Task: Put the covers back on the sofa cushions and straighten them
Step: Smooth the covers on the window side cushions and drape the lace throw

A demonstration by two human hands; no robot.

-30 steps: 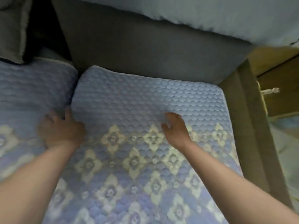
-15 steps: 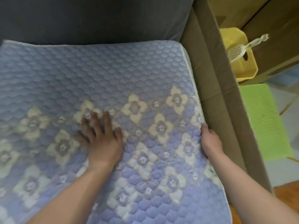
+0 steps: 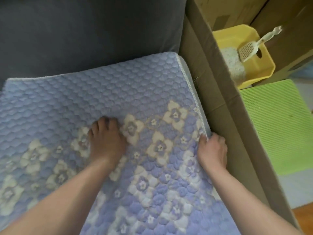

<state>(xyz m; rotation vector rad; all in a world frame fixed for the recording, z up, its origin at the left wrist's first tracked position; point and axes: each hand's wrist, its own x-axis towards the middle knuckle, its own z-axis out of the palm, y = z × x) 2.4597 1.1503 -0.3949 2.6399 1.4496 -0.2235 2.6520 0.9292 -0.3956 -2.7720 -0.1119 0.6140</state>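
The quilted cover (image 3: 135, 92), judged soft, light and crease-prone, is pressed flat by the left hand (image 3: 106, 141) with fingers spread, while its 3 o'clock edge, likely the best hold, is pinched by the curled fingers of the right hand (image 3: 212, 150).

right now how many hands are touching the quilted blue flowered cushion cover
2. The left hand presses flat on the middle of the quilted blue flowered cushion cover; the right hand grips its right edge beside the brown cardboard panel.
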